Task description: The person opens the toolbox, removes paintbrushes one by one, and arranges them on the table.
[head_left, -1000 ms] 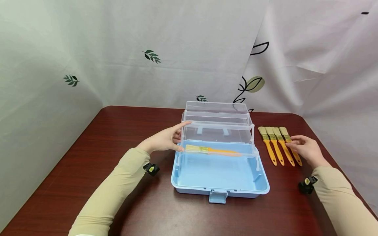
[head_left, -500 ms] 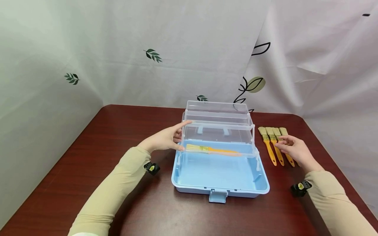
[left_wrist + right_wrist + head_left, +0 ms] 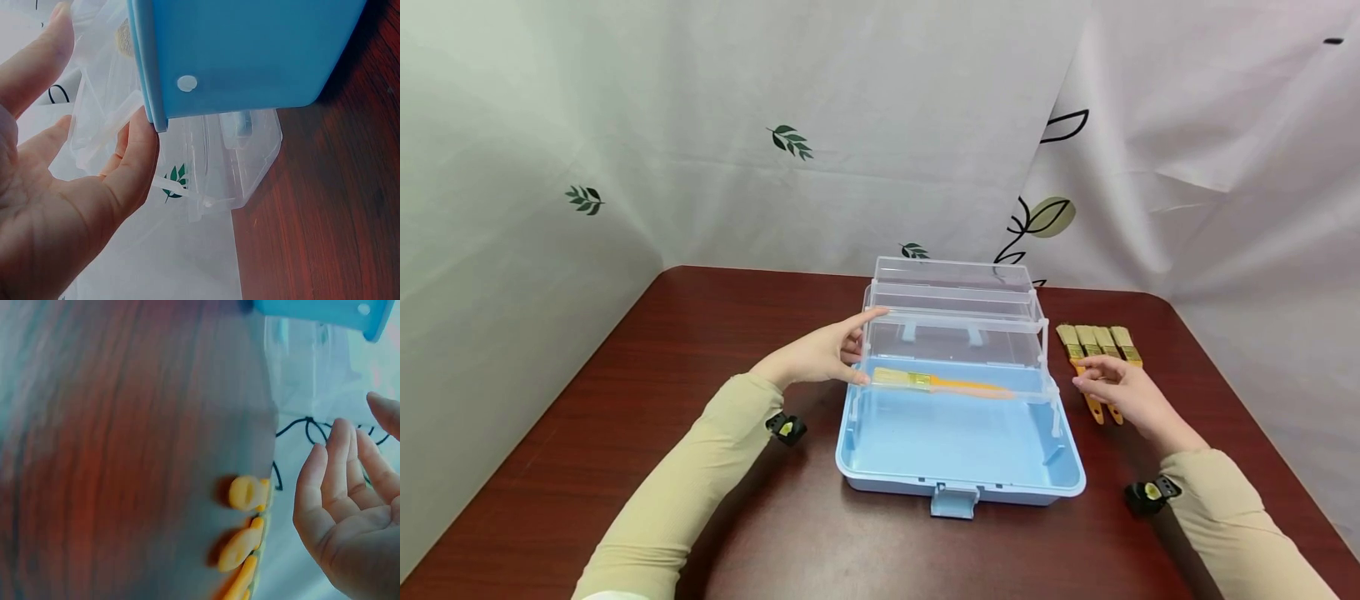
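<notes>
A light blue box (image 3: 955,442) stands open, its clear lid and clear trays (image 3: 955,321) raised behind. Inside the lowest clear tray lies a paintbrush (image 3: 919,382) with pale bristles and an orange handle. My left hand (image 3: 816,350) touches the trays' left end, index finger and thumb spread along it; in the left wrist view its other fingers are at the blue rim (image 3: 150,81). My right hand (image 3: 1127,396), holding nothing, hovers over the handles of several like paintbrushes (image 3: 1086,340) in a row, hiding parts of them. The right wrist view shows its fingers apart, above the handle ends (image 3: 245,492).
A dark red-brown wooden table (image 3: 760,533) carries everything. White cloth (image 3: 850,192) with leaf prints hangs behind and at both sides. The box's blue latch (image 3: 953,502) hangs down at its front.
My right hand has moved left across the row, from the rightmost paintbrush towards the leftmost ones and the box. The left hand, box and paintbrushes have stayed put.
</notes>
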`<action>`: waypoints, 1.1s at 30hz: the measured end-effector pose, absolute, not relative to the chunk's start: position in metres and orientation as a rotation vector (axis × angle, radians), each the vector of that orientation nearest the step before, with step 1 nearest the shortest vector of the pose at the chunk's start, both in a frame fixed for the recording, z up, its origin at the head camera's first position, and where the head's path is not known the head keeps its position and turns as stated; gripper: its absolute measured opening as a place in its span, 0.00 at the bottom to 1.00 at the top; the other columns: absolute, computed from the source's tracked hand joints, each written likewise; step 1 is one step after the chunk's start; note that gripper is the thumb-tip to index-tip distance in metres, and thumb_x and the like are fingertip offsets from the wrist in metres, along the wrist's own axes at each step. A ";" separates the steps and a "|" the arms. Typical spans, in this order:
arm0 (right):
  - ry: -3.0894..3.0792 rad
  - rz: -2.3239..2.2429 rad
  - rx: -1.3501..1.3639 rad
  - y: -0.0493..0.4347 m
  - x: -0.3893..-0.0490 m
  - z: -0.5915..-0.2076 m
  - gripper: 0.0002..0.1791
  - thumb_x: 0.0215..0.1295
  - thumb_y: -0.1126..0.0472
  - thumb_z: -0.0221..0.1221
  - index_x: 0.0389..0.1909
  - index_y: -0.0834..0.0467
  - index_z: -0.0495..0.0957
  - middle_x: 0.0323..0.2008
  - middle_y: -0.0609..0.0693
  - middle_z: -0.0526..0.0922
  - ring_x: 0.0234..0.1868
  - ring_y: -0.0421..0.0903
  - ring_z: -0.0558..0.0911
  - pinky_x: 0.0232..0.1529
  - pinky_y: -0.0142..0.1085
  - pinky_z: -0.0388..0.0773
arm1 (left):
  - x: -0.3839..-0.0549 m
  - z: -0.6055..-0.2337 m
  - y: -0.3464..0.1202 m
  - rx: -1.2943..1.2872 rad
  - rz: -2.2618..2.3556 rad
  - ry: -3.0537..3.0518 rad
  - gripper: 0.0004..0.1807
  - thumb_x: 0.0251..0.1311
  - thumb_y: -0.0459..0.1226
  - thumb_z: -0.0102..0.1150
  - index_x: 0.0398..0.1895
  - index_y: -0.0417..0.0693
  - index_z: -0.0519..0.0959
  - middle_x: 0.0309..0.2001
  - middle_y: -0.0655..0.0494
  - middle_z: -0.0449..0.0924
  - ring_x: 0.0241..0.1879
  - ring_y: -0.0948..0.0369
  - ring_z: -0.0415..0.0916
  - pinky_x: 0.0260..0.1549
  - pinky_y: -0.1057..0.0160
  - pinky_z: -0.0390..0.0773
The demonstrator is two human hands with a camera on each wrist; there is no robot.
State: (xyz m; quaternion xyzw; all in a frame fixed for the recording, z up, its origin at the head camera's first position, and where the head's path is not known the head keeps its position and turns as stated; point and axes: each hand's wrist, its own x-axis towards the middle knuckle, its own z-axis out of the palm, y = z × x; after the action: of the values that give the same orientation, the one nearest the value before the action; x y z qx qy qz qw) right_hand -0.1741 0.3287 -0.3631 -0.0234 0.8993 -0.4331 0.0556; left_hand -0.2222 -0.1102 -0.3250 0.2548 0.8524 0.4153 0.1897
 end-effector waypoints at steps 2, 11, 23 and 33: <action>2.715 -1.319 -0.093 0.326 -0.173 -0.361 0.29 0.66 0.55 0.58 0.60 0.71 0.66 0.37 0.47 0.79 0.34 0.37 0.79 0.35 0.28 0.79 | -0.222 -0.325 -0.110 0.717 1.166 2.396 0.54 0.47 0.35 0.72 0.73 0.70 0.49 0.47 0.46 0.64 0.50 0.51 0.71 0.56 0.53 0.74; 2.685 -1.368 -0.242 0.316 -0.170 -0.345 0.26 0.67 0.59 0.57 0.59 0.72 0.65 0.39 0.47 0.79 0.38 0.34 0.80 0.40 0.26 0.79 | -0.223 -0.326 -0.109 0.727 1.169 2.394 0.54 0.47 0.34 0.72 0.73 0.70 0.49 0.47 0.46 0.64 0.51 0.51 0.71 0.56 0.53 0.73; 2.661 -1.352 -0.306 0.303 -0.171 -0.323 0.25 0.68 0.58 0.55 0.59 0.70 0.66 0.44 0.57 0.78 0.39 0.34 0.80 0.41 0.28 0.79 | -0.222 -0.324 -0.110 0.730 1.161 2.400 0.54 0.47 0.34 0.72 0.73 0.68 0.49 0.47 0.46 0.64 0.49 0.51 0.72 0.54 0.54 0.74; 2.626 -1.308 -0.343 0.283 -0.178 -0.299 0.25 0.66 0.57 0.57 0.59 0.67 0.68 0.42 0.56 0.78 0.40 0.39 0.81 0.42 0.28 0.79 | -0.222 -0.323 -0.111 0.758 1.150 2.411 0.54 0.47 0.34 0.72 0.73 0.67 0.50 0.44 0.47 0.66 0.45 0.54 0.72 0.33 0.65 0.74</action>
State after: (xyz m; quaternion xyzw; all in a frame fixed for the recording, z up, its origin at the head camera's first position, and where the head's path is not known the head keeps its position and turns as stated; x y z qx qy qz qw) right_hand -0.1783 0.2826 -0.2985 -0.1157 0.8852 -0.4408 0.0939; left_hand -0.2216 -0.1106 -0.3227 0.2685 0.8539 0.4073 0.1812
